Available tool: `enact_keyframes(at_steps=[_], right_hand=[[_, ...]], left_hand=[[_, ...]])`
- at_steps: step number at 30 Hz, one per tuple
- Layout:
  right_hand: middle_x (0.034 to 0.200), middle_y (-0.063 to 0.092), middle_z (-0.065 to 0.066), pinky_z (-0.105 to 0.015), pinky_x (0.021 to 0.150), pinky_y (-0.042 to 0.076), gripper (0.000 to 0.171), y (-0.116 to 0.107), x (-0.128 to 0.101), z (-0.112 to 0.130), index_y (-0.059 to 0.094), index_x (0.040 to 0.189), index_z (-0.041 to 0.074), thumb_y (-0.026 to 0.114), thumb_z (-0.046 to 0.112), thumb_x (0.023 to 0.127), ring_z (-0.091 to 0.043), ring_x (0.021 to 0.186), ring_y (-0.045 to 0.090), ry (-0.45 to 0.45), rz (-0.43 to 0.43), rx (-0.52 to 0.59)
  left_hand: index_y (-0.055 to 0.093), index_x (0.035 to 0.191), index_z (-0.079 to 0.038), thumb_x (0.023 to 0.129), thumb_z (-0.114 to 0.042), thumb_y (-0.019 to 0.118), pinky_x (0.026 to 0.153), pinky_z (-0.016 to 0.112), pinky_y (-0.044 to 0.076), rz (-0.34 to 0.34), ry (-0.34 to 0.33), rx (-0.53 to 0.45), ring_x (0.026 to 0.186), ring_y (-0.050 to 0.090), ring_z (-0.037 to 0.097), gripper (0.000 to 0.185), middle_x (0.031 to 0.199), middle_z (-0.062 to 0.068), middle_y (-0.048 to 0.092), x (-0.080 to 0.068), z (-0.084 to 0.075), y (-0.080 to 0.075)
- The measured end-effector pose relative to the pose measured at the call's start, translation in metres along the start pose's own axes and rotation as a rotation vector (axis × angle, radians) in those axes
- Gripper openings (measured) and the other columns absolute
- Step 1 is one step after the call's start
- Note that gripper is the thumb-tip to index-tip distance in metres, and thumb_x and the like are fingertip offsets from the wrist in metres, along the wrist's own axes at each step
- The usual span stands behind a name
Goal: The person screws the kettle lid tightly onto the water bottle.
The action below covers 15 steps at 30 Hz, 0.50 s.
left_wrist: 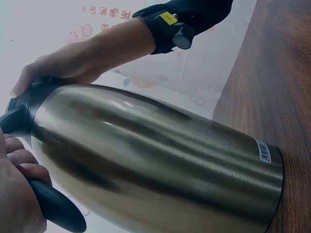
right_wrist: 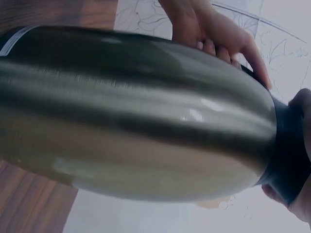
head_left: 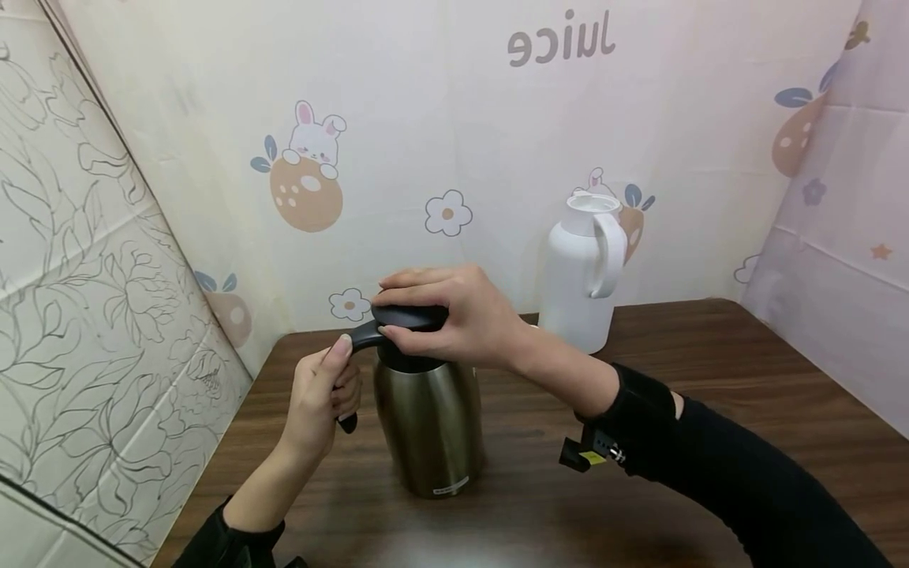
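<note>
Head view: a steel flask (head_left: 429, 426) stands upright mid-bench (head_left: 710, 379). The left hand (head_left: 319, 402) wraps its black handle (head_left: 355, 343) at 9 o'clock; the right hand (head_left: 454, 315) has its fingers clamped round the black lid (head_left: 412, 317). A hard twist could tip the flask. Its contents are hidden. At 1 o'clock a white jug (head_left: 582, 272) stands lidless, inside unseen.

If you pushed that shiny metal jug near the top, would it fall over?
Probably it could tip: the metal jug stands tall on a narrow base on the table. Its smooth, glossy side looks slippery, so the black handle, which the left hand grips, seems the safer hold. It looks stiff, not squashy.
</note>
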State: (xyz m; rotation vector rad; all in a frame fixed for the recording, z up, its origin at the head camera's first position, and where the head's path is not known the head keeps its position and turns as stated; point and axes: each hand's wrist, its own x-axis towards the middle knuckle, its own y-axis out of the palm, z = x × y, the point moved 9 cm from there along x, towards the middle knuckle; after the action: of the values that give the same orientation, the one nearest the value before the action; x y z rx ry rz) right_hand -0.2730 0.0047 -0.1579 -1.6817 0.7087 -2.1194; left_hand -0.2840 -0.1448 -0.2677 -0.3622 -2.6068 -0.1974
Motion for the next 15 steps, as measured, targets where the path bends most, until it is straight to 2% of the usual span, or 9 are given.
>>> enact_keyframes(at_steps=[6, 9, 12, 15], right_hand=[[0.113, 0.071, -0.003, -0.024, 0.09, 0.052, 0.027, -0.0008, -0.0025, 0.0076, 0.076, 0.109, 0.013, 0.073, 0.028, 0.087, -0.012, 0.109, 0.065, 0.12, -0.06, -0.144], [0.115, 0.07, -0.003, -0.025, 0.089, 0.052, 0.028, -0.0004, -0.003, 0.008, 0.074, 0.111, 0.015, 0.072, 0.03, 0.088, -0.011, 0.109, 0.064, 0.153, -0.044, -0.174], [0.119, 0.068, -0.002, -0.025, 0.092, 0.05, 0.032, 0.0012, -0.0008, 0.0065, 0.072, 0.116, 0.013, 0.07, 0.032, 0.09, -0.01, 0.113, 0.062, 0.103, 0.035, -0.141], [0.125, 0.065, -0.004, -0.027, 0.098, 0.048, 0.035, 0.0018, 0.0007, 0.0047, 0.068, 0.122, 0.01, 0.067, 0.028, 0.092, -0.011, 0.119, 0.059, -0.008, 0.148, -0.046]], left_hand=[[0.024, 0.061, -0.009, 0.105, -0.027, 0.042, 0.034, 0.031, 0.016, -0.008, -0.012, 0.019, 0.038, 0.019, 0.013, 0.051, 0.049, -0.005, 0.024, 0.0004, 0.0004, 0.0001], [0.024, 0.061, -0.009, 0.106, -0.027, 0.041, 0.034, 0.031, 0.017, 0.014, -0.01, 0.018, 0.038, 0.019, 0.014, 0.051, 0.049, -0.004, 0.023, 0.0015, 0.0007, 0.0008], [0.024, 0.06, -0.01, 0.106, -0.026, 0.039, 0.033, 0.03, 0.017, 0.038, -0.004, 0.012, 0.037, 0.019, 0.016, 0.05, 0.048, -0.003, 0.023, 0.0024, 0.0006, 0.0008], [0.025, 0.061, -0.01, 0.106, -0.025, 0.038, 0.033, 0.029, 0.018, 0.054, 0.003, 0.008, 0.037, 0.018, 0.017, 0.05, 0.048, -0.003, 0.023, 0.0025, 0.0006, 0.0006]])
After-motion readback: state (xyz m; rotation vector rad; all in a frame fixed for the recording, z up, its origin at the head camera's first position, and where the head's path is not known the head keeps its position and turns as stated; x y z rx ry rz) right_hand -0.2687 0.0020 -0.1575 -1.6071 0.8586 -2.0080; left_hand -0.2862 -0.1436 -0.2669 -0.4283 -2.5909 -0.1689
